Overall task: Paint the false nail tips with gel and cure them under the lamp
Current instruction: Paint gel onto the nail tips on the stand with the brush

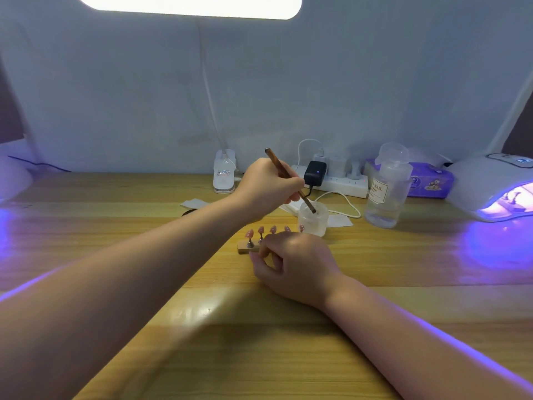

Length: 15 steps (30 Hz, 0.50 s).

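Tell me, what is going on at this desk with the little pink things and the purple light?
A person is painting false nail tips that stand in a row on a small wooden holder. The left hand grips a brush, its tip dipped into a small clear jar. The right hand rests on the holder, steadying it. On the right, the curing lamp glows purple; no nail tips are under it that I can make out.
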Each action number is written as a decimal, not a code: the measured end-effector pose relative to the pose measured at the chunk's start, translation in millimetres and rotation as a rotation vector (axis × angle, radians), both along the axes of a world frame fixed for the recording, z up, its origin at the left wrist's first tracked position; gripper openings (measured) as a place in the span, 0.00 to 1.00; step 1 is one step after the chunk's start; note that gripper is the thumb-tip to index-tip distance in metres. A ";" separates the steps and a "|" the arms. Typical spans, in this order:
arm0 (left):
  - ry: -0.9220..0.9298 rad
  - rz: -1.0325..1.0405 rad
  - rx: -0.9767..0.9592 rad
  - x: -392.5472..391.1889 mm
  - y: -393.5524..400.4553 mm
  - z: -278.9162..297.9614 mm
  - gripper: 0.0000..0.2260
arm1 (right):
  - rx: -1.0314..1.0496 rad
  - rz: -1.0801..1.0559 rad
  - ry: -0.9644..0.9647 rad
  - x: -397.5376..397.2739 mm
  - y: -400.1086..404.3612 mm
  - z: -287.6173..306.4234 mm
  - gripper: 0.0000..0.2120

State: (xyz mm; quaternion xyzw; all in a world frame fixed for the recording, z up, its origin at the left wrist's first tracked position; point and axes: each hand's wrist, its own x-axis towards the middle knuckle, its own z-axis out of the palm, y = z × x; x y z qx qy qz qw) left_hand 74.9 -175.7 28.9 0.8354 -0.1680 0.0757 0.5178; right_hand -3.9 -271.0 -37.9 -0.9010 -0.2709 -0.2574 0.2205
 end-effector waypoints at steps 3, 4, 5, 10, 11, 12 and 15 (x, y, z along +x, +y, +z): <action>0.119 -0.018 -0.063 -2.4 -2.3 2.4 0.05 | 0.003 0.013 0.001 -0.4 -0.6 0.8 0.11; 0.162 -0.014 -0.120 -2.6 -2.4 3.5 0.05 | 0.001 0.018 0.002 -0.4 -0.7 1.0 0.11; 0.196 -0.003 -0.178 -2.8 -2.3 4.2 0.06 | -0.002 0.020 0.001 -0.5 -0.7 1.1 0.12; 0.216 0.036 -0.164 -5.7 -2.5 1.6 0.06 | 0.007 0.020 -0.024 -0.2 -1.4 0.5 0.11; 0.240 0.028 -0.170 -6.3 -2.9 1.5 0.06 | 0.005 0.017 -0.020 -0.2 -1.6 0.7 0.11; 0.274 0.027 -0.200 -6.6 -2.7 2.4 0.06 | 0.004 0.017 -0.019 -0.2 -1.9 0.9 0.11; 0.331 0.069 -0.362 -7.2 3.5 5.2 0.05 | 0.023 0.016 -0.049 -0.2 -3.2 0.3 0.10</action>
